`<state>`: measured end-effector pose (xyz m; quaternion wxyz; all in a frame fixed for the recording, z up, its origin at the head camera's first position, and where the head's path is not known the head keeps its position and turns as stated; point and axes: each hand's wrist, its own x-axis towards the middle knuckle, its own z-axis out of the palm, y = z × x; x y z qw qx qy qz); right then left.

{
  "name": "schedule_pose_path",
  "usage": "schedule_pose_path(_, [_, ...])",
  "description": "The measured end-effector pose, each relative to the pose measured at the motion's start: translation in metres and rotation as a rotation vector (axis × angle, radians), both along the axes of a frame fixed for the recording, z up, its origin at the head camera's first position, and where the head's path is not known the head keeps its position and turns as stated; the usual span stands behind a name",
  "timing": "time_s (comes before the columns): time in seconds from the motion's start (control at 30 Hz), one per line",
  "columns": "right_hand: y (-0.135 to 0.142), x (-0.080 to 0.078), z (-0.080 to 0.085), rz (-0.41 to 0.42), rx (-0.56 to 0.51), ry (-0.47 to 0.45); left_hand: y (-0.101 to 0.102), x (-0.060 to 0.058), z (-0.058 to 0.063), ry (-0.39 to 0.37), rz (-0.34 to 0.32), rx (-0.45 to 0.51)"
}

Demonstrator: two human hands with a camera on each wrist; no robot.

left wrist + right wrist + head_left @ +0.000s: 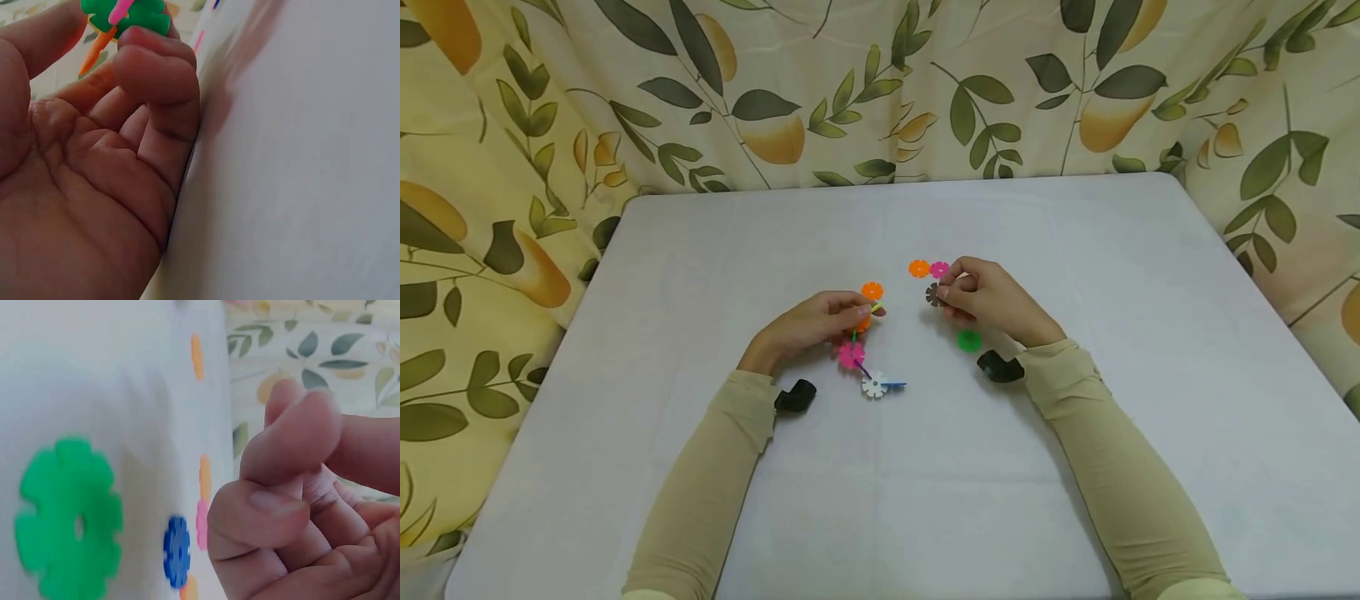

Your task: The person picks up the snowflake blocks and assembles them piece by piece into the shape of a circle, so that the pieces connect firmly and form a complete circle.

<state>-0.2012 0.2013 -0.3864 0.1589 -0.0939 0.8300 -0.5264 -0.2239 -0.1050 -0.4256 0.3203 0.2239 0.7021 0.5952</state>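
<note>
My left hand (820, 325) pinches a chain of interlocked notched plastic discs. From its fingers the chain curves down through a pink disc (851, 356) and a white disc (874, 384) to a blue disc (895, 384) seen edge-on. In the left wrist view, a green disc (147, 19) sits at the fingertips, with pink and orange discs slotted into it. My right hand (988, 296) pinches a dark brown disc (933, 294) between thumb and fingers, to the right of the chain; in the right wrist view the fingers hide this disc.
Beyond the right hand, an orange disc (919, 268) and a pink disc (939, 269) lie on the white table (880, 517). Another orange disc (872, 290) lies past the left fingers. A loose green disc (969, 340) and a blue disc (177, 552) lie near the right hand.
</note>
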Motion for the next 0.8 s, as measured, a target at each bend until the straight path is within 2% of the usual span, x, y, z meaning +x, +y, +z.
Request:
schedule_pose_path(0.13, [-0.008, 0.001, 0.000, 0.002, -0.076, -0.026, 0.006, 0.002, 0.001, 0.029, -0.030, 0.005])
schedule_pose_path(0.33, [-0.020, 0.006, 0.000, 0.046, -0.127, -0.025, 0.010, 0.004, 0.001, 0.061, -0.053, 0.000])
schedule_pose_path(0.8, [-0.032, 0.009, -0.006, 0.069, -0.111, -0.008, 0.010, 0.004, 0.001, 0.079, -0.089, 0.000])
